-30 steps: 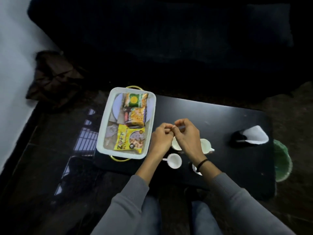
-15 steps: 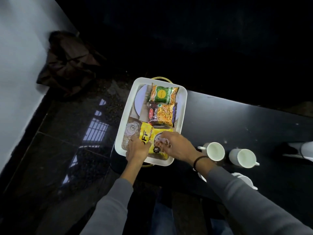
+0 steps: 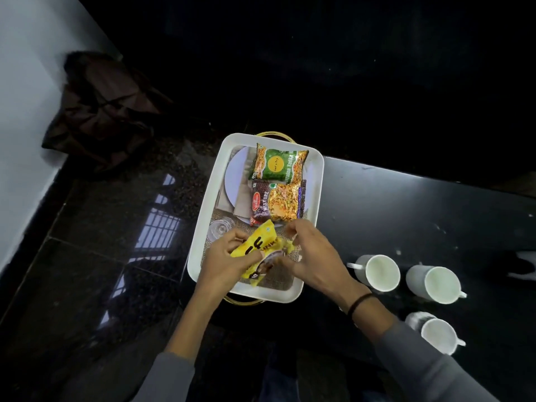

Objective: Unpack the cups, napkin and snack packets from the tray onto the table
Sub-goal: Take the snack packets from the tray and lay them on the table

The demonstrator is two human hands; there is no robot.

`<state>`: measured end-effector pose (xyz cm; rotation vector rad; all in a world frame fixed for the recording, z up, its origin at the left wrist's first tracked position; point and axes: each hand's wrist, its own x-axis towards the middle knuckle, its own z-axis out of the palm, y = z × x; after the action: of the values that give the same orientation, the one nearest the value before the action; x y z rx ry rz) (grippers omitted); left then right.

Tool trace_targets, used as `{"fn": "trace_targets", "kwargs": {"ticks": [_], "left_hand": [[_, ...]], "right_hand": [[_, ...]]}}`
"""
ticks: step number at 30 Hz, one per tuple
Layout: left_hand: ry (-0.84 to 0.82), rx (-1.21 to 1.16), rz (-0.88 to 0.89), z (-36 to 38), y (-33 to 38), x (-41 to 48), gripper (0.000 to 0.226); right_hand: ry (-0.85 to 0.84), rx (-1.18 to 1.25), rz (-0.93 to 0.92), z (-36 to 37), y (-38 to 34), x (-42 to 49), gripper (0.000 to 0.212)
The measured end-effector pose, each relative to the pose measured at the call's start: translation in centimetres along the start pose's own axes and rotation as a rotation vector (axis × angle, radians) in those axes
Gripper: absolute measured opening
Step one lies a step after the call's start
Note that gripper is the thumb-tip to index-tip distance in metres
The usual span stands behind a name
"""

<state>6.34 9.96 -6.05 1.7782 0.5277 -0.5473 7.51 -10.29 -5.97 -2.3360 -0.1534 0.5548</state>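
Observation:
A white tray [image 3: 203,227] sits at the left end of the black table [image 3: 406,213]. My left hand [image 3: 229,256] and my right hand [image 3: 313,256] both grip a yellow snack packet [image 3: 258,248], tilted up above the tray's near end. A green packet [image 3: 278,165] and a dark red mixture packet [image 3: 278,203] lie further back in the tray. Three white cups stand on the table to the right: one nearest the tray [image 3: 380,272], one beside it [image 3: 435,284], one nearer me [image 3: 435,333].
A white plate [image 3: 233,181] and a clear glass [image 3: 219,229] lie in the tray under the packets. A white napkin [image 3: 525,256] shows at the right edge. A dark bag [image 3: 101,111] rests on the floor by the wall at left.
My hands left the cups, reached into the tray and took hold of the yellow packet, which now lifts off the tray floor. The view shifted left and closer.

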Motion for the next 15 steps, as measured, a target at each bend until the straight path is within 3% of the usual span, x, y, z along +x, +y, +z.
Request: {"fn": "trace_targets", "kwargs": {"ticks": [3, 6, 8, 11, 13, 15], "left_hand": [[-0.143, -0.011, 0.126, -1.1, 2.5, -0.3, 0.031], [-0.221, -0.009, 0.217, -1.2, 5.7, -0.1, 0.035], [-0.193, -0.039, 0.249, -0.5, 7.4, 0.5, 0.04], [-0.18, -0.174, 0.157, 1.8, 8.6, 1.8, 0.057], [-0.166, -0.165, 0.072, 3.9, 8.9, 2.3, 0.066], [-0.134, -0.218, 0.05, 5.9, 9.0, 2.6, 0.046]], "right_hand": [[-0.072, 0.168, -0.042, -1.7, -0.8, 0.6, 0.081], [-0.17, 0.39, -0.018, -3.8, -0.9, 1.1, 0.054], [-0.082, 0.541, 0.039, -5.3, -0.4, 1.1, 0.042], [0.106, 0.846, 0.138, -7.3, 1.0, 0.9, 0.037], [0.082, 0.907, 0.182, -8.2, 1.6, 0.7, 0.034], [0.118, 0.965, 0.246, -8.7, 2.5, 0.4, 0.033]]}}
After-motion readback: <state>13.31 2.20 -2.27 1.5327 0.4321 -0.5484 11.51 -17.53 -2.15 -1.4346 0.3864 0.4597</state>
